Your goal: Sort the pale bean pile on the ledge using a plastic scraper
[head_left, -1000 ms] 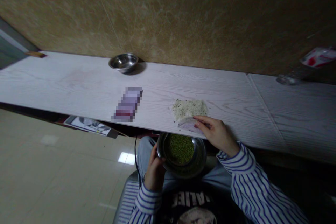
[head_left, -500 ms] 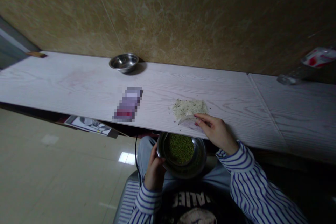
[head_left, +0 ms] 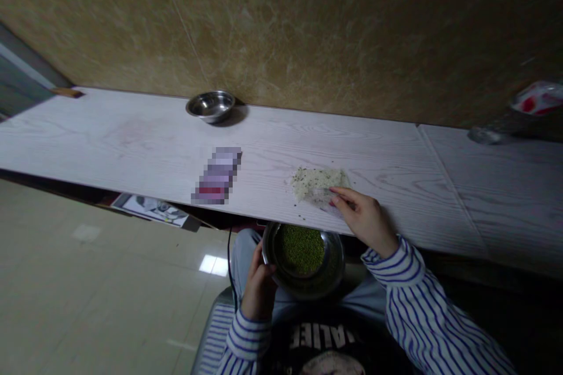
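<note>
My left hand (head_left: 260, 288) grips the rim of a steel bowl (head_left: 336, 272) held over my lap, just below the table edge. Green beans (head_left: 303, 249) that look like mung beans lie in the bowl. My right hand (head_left: 367, 220) pinches a thin, clear piece of plastic (head_left: 323, 194), whose exact kind I cannot make out. The plastic touches the near side of a pile of white rice-like grains (head_left: 314, 179) with dark green beans scattered through it. A few stray beans lie around the pile.
An empty-looking steel bowl (head_left: 211, 107) stands by the wall. A blurred-out phone-shaped object (head_left: 217, 176) lies left of the grains. A clear plastic bottle (head_left: 505, 123) lies at the far right of the white table (head_left: 145, 146). Below the edge, an open drawer (head_left: 152, 210) shows.
My right hand has shifted the clear plastic slightly up into the near side of the grains, and the plastic's angle has changed. My left hand still holds the bowl.
</note>
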A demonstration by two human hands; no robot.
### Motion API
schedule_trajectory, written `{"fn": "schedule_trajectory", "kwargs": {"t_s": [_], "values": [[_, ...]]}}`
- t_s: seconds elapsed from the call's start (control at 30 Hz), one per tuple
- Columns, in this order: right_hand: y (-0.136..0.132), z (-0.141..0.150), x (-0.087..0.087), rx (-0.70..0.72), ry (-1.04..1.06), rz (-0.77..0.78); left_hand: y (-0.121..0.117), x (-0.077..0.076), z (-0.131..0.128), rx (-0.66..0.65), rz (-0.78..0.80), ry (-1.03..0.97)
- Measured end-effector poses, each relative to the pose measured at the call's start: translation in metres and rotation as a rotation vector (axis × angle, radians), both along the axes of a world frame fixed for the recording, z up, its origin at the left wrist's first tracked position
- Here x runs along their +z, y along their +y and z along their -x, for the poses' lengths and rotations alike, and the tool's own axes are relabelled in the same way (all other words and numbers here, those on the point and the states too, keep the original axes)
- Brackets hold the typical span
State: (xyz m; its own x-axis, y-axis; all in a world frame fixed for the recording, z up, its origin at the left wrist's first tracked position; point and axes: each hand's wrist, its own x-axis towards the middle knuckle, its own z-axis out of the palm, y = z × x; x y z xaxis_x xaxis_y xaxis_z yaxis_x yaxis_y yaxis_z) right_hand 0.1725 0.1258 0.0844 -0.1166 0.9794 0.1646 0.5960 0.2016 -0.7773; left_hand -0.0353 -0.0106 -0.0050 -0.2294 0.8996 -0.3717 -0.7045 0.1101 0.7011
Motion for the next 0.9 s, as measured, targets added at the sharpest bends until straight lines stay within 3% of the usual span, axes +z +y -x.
{"fn": "schedule_trajectory", "kwargs": {"t_s": [0.3,0.63,0.9], "values": [[-0.006,0.017,0.003,0.009,0.006,-0.053,0.003,0.0,0.003,-0.008,0.014,-0.018],[0.007,-0.018,-0.004,-0.098,0.01,-0.052,0.004,0.008,-0.003,-0.022,0.045,-0.028],[0.021,-0.014,0.002,-0.142,-0.036,-0.093,0.003,0.003,-0.001,-0.012,0.024,-0.029]]}}
